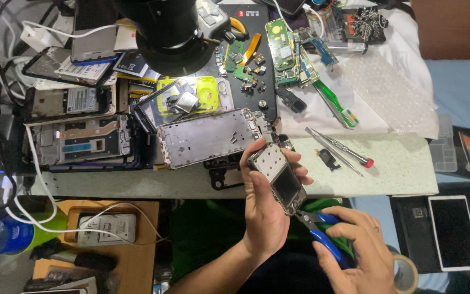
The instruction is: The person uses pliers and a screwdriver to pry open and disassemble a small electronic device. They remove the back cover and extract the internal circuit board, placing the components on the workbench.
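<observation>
My left hand (265, 204) holds a small circuit board with a metal shield (277, 177) up in front of me, fingers wrapped round its top and side. My right hand (357, 247) grips blue-handled pliers (322, 231), whose jaws touch the lower end of the board. Both hands hover over the near edge of the pale speckled workbench (409, 169). A bare silver phone frame (208, 137) lies on the bench just above my left hand.
A red-tipped screwdriver (339, 147) and tweezers lie right of the board. A green toothbrush (335, 100), green circuit boards (281, 49) and a black microscope head (164, 30) sit farther back. Stacked phone parts (80, 139) fill the left. Tape roll (406, 272) and tablets (453, 231) sit lower right.
</observation>
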